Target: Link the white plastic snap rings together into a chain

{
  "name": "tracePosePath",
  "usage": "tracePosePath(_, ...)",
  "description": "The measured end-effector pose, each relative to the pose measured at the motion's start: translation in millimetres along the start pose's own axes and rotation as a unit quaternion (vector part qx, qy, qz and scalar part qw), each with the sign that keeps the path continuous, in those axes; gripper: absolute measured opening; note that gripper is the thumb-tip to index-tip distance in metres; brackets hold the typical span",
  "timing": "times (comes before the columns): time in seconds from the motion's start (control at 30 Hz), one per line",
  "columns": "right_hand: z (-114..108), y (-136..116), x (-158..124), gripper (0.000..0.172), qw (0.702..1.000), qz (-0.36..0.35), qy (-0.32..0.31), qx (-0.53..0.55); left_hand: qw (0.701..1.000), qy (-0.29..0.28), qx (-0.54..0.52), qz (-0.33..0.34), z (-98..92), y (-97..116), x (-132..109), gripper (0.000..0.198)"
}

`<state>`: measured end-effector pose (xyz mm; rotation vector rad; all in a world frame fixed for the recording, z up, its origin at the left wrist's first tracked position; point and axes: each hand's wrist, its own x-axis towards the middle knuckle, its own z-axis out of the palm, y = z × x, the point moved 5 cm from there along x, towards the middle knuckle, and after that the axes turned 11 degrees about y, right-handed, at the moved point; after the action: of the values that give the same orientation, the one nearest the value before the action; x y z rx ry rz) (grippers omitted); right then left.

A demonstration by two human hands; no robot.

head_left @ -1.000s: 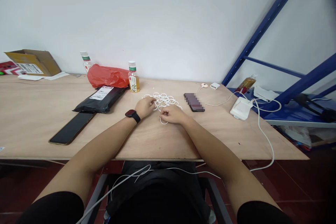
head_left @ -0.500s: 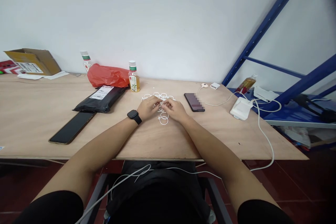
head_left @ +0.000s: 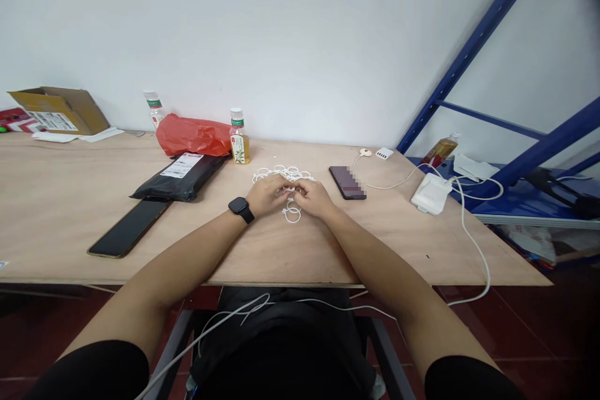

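Several thin white rings (head_left: 293, 222) with small knobs lie on the table, touching or linked to one another; I cannot tell which. Most are grouped just beyond my hands, and a few trail toward me between them. My left hand (head_left: 270, 194), with a black watch on the wrist, has its fingers pinched on a white ring. From the other side, my right hand (head_left: 311, 197) is closed too, its thumb and fingertips meeting the left ones at the rings. The fingers largely hide the part being gripped.
To the left lie a phone (head_left: 129, 228), a black parcel (head_left: 180, 178) and a red bag (head_left: 197, 135), with a drink bottle (head_left: 240, 145) beside it. Right of my hands is another phone (head_left: 345, 182). A white charger (head_left: 430, 194) with a cable sits near the blue rack (head_left: 473, 31).
Both hands stay together over the rings. The fingertips have shifted slightly, with the left hand a little lower and its fingers more curled.
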<state>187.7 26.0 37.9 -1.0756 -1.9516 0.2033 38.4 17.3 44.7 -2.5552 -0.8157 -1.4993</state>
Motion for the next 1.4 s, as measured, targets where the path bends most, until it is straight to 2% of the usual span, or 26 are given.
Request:
tracePosePath(0.53, 0.6, 0.9, 3.6, 0.021, 0.997, -0.010, -0.007, -0.070, 0.998, -0.041, -0.003, -0.051, 7.6, -2.4, -3.3, 0.012)
tracePosePath(0.8, 3.5, 1.4, 4.0, 0.025, 0.996, -0.032, -0.021, -0.075, 0.997, -0.071, 0.021, -0.029, 13.5, 1.2, -4.5, 0.010)
tracePosePath(1.0, -1.9, 6.8, 4.9, 0.033, 0.998, -0.021, 0.005, -0.061, 0.997, -0.053, 0.053, -0.031, 11.4, -5.2, -2.9, 0.023)
tracePosePath(1.07, -4.3, 10.3, 5.2, 0.035, 0.998, -0.008, 0.003, -0.056, 0.993, -0.065, 0.088, -0.033, 14.3, -10.4, -4.5, 0.024)
tracePosePath(1.23, -2.5, 11.4, 3.9, 0.031, 0.997, -0.014, -0.052, -0.053, 0.980, -0.123, 0.147, -0.053, 26.5, -23.7, -15.9, 0.022)
tracePosePath(1.4, 3.8, 2.5, -0.1, 0.024, 0.989, -0.046, -0.113, -0.086, 0.981, -0.119, 0.131, -0.075, 27.5, -32.1, -21.4, 0.015)
